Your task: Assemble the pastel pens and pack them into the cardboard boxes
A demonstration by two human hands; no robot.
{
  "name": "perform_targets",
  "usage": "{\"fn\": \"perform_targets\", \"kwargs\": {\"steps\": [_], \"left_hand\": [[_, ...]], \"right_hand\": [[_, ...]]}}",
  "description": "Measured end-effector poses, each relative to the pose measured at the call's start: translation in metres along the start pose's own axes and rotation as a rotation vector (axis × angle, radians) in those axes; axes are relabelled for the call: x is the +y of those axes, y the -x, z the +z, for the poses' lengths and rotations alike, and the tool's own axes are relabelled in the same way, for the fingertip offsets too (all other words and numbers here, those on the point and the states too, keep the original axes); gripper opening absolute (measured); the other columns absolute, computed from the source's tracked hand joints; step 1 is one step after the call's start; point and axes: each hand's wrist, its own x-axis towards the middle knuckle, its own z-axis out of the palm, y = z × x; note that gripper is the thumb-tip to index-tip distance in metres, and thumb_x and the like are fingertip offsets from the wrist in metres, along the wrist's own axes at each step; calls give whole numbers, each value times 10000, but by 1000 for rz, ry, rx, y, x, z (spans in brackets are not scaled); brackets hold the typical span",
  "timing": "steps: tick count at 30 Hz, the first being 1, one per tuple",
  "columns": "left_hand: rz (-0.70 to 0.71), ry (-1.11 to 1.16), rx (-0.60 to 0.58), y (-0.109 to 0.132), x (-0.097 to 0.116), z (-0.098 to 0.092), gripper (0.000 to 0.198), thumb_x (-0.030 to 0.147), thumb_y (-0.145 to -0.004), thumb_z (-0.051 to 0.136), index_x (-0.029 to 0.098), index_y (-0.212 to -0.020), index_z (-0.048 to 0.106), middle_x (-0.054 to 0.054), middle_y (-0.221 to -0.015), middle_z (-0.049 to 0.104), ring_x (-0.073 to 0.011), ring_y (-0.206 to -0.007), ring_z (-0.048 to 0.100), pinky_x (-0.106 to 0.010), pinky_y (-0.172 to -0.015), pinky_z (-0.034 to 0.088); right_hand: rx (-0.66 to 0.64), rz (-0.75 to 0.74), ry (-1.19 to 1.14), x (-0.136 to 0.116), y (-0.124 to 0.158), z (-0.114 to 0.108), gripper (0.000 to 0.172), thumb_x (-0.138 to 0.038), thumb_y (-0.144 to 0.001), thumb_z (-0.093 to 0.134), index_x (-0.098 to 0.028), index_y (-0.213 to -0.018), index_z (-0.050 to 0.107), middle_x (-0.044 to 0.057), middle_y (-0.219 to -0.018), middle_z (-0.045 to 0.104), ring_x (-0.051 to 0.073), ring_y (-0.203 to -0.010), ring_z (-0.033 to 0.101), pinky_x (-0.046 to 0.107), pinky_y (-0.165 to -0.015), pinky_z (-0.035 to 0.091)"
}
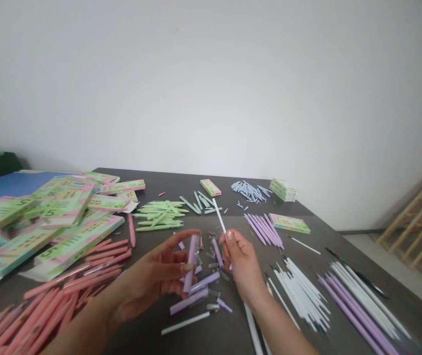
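Observation:
My left hand point(155, 276) holds a lilac pen barrel point(191, 261) upright between thumb and fingers, above a small heap of lilac barrels and small metal clips point(205, 291). Close beside it on the right, my right hand point(242, 264) pinches a thin white refill point(219, 214), which slants up and away toward the far side of the table. Both hands hover low over the dark table point(229, 325), a few centimetres apart.
Pink pen barrels point(48, 301) lie in a heap at the near left, with stacked green-and-pink boxes point(59, 217) behind. Green barrels point(161, 214), blue parts point(250, 190), lilac barrels point(264, 229) and white refills point(299, 291) lie around. A wooden rack point(414, 227) stands at the right.

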Motion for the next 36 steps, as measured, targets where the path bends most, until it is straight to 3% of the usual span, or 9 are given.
{"fn": "perform_targets", "kwargs": {"steps": [5, 8, 11, 17, 23, 26, 30, 32, 36], "left_hand": [[23, 355, 214, -15, -22, 15, 456, 103, -726, 647, 236, -1096, 416, -11, -783, 643, -135, -693, 654, -247, -643, 525], [54, 446, 351, -20, -28, 19, 366, 82, -743, 625, 211, -1012, 413, -23, -776, 664, -125, -660, 661, -235, -617, 539], [76, 485, 391, -19, -30, 24, 261, 55, -754, 603, 185, -923, 454, -16, -751, 667, -103, -608, 655, -218, -604, 546], [76, 501, 352, -15, -32, 27, 188, 36, -713, 616, 166, -800, 511, -19, -739, 671, -109, -624, 659, -206, -593, 543], [-67, 323, 143, -16, -34, 17, 218, 97, -690, 581, 184, -888, 545, 7, -652, 635, -166, -555, 651, -246, -471, 519], [-88, 181, -5, -12, -36, 27, 156, 198, -728, 584, 169, -881, 573, -20, -738, 657, -81, -332, 509, -233, -371, 470], [-105, 78, 34, -7, -38, 42, 258, 418, -803, 535, 179, -705, 542, 74, -418, 460, -6, -231, 196, -132, -243, 247], [-112, 47, 63, -8, -39, 45, 303, 457, -777, 562, 185, -657, 504, 92, -372, 397, -4, -236, 167, -118, -241, 169], [-94, 88, 107, -10, -40, 43, 301, 450, -697, 652, 194, -696, 494, 57, -508, 553, 9, -250, 222, -114, -258, 166]], "right_hand": [[26, -148, 186, -7, 11, 20, 318, -452, -906, 368, -205, -756, 500, -66, -524, 356, 93, -457, 315, 212, -434, 243], [42, -258, 341, -13, 13, 27, 295, -405, -921, 346, -208, -785, 518, -33, -609, 462, 110, -529, 401, 230, -499, 289], [70, -313, 397, -17, 11, 29, 275, -382, -925, 343, -211, -811, 525, -24, -643, 483, 118, -558, 428, 238, -529, 308], [116, -207, 101, -9, 3, 29, 313, -472, -897, 384, -210, -764, 493, -73, -505, 334, 98, -439, 306, 213, -422, 250], [119, 43, -272, 6, -1, 26, 320, -532, -857, 430, -226, -766, 459, -108, -460, 270, 75, -371, 165, 193, -354, 165], [139, -30, -114, 6, 2, 24, 340, -531, -872, 399, -217, -766, 477, -95, -479, 289, 83, -405, 221, 196, -387, 203], [124, -161, 174, 2, 11, 23, 359, -510, -896, 354, -202, -781, 499, -67, -532, 339, 102, -480, 315, 213, -452, 261], [102, -169, 223, 2, 15, 24, 363, -503, -907, 322, -205, -797, 496, -63, -542, 336, 108, -487, 330, 220, -458, 269], [42, -147, 251, 5, 20, 26, 340, -476, -921, 302, -212, -816, 489, -61, -550, 347, 112, -488, 358, 221, -460, 285]]}}
